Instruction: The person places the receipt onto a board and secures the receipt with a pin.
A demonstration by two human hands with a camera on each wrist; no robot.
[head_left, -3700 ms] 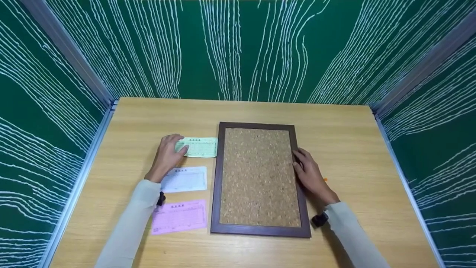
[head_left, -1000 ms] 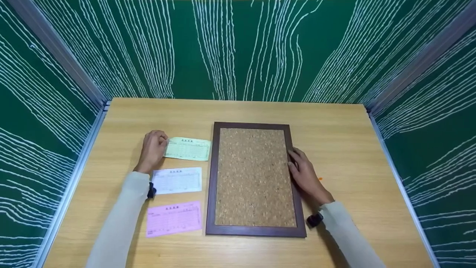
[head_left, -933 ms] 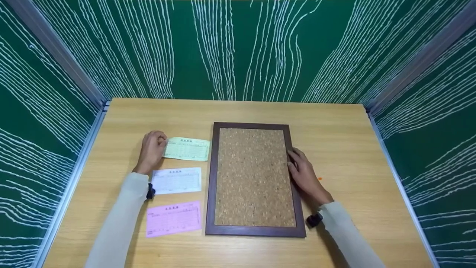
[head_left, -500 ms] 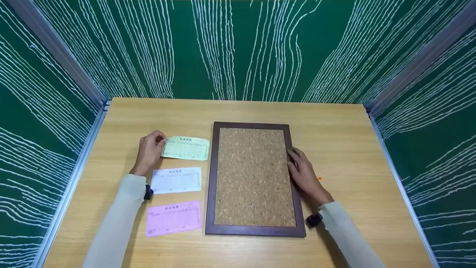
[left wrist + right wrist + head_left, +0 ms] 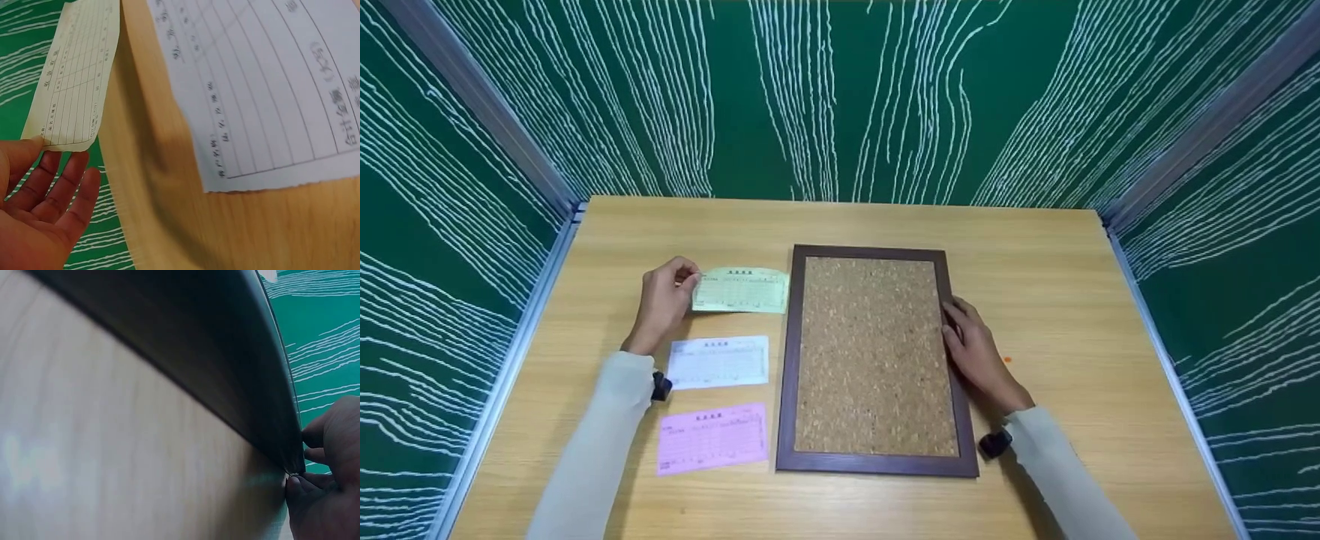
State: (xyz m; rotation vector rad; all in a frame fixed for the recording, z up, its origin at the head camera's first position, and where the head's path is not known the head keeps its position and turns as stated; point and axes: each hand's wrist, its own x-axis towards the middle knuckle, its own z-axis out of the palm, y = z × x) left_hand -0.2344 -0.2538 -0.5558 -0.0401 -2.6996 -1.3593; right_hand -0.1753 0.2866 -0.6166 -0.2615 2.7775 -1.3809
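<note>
In the head view, the left hand [image 5: 664, 300] pinches the green slip [image 5: 742, 291] at its left end. This slip is left of the far half of the board [image 5: 874, 352], raised above the table [image 5: 1035, 255]. Its right end is just beside the frame [image 5: 790, 375]; I cannot tell if they touch. The white slip [image 5: 720, 362] and the pink slip [image 5: 712, 439] lie nearer, one after the other. The black wrist device [image 5: 661, 385] is just beside the white slip, so a low arm could drag this slip away. The right hand [image 5: 979, 356] is at the board's right edge.

In the left wrist view, thumb and fingers meet on only one corner of the green slip. I judge that such thin paper bends easily: the free end could catch on the frame and fold, and a hard pull could tear the corner.

In the right wrist view, fingers touch the board's edge, but I cannot tell if they clamp it. If this contact is loose, a push from the left could slide the board.
</note>
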